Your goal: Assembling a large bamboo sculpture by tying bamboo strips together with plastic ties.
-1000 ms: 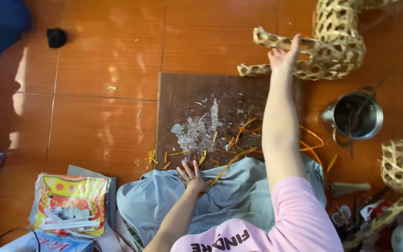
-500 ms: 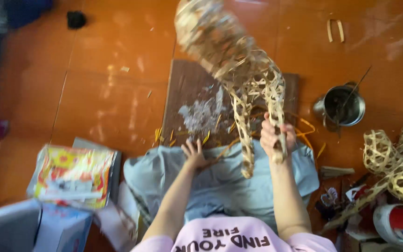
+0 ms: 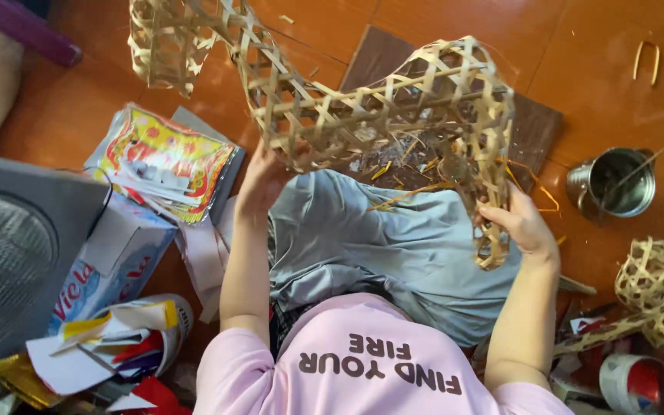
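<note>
Head view: both hands are holding a woven bamboo frame (image 3: 363, 115) up over the lap, above the grey cloth (image 3: 393, 238) and the brown board (image 3: 532, 127) on the floor. The left hand (image 3: 264, 178) is gripping its underside near the middle, and the right hand (image 3: 518, 224) is clasping the leg-like end that is hanging down. The frame's long axis is running from upper left to lower right, its narrow neck pointing up-left, away from the body. The right hand is sitting nearer the bulky end. A metal pot (image 3: 612, 183) is standing well to the right.
</note>
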